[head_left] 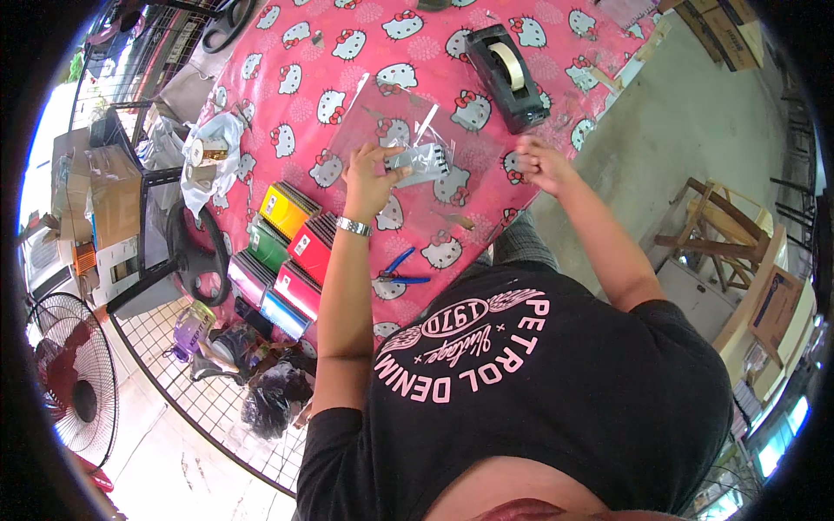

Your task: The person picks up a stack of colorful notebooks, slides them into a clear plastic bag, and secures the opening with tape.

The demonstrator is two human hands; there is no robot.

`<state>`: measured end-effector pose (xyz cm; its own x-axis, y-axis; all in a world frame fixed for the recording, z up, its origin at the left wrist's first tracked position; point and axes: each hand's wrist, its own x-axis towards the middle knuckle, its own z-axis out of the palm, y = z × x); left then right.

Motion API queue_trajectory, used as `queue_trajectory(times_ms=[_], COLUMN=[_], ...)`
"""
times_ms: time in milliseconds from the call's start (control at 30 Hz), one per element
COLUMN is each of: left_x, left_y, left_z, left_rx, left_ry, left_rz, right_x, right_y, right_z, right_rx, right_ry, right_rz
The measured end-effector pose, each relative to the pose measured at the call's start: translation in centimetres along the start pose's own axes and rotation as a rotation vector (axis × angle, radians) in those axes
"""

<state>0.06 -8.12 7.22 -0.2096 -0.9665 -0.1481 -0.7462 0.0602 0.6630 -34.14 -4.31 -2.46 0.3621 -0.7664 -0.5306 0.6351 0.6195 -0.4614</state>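
My left hand (373,178), with a silver watch on the wrist, is closed on a clear plastic bag (369,108) that lies over the pink patterned tablecloth. Beside its fingertips, a small greyish piece with a row of black marks (426,162) shows in or under the shiny plastic; I cannot tell which. To the right, my right hand (543,165) hovers near the table's edge with its fingers curled together. Anything pinched in them is too small to make out. Just beyond that hand stands a black tape dispenser (508,78) with a roll of pale tape.
Stacked spiral notebooks (291,213) in several colours lie left of my left forearm. Blue-handled pliers (401,271) rest near my body. A white plastic bag (211,156) holds a tape roll. A fan (82,391) stands at lower left, a wooden stool (721,230) at right.
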Motion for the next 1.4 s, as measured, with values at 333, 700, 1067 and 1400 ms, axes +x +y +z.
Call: queue_trajectory(times_ms=[333,700,1067,1400], left_x=[0.0,-8.5,-8.3,-7.3], left_y=[1.5,-2.2,0.6,3.8], left_z=[0.1,7.8,2.1,-0.4], left_rx=[0.003,-0.976,-0.968,-0.434], left_ry=[0.041,0.175,0.028,0.211], left_rz=[-0.06,-0.543,-0.223,-0.29], right_x=[12.2,4.6,2.6,0.1], right_y=[-4.9,0.5,0.6,0.1], right_z=[20.7,19.6,13.5,19.7], right_rx=[-2.056,-2.021,-1.639,-1.789], right_ry=[-0.714,-0.48,-0.531,-0.323], right_rz=[-0.105,-0.773,-0.534,-0.75])
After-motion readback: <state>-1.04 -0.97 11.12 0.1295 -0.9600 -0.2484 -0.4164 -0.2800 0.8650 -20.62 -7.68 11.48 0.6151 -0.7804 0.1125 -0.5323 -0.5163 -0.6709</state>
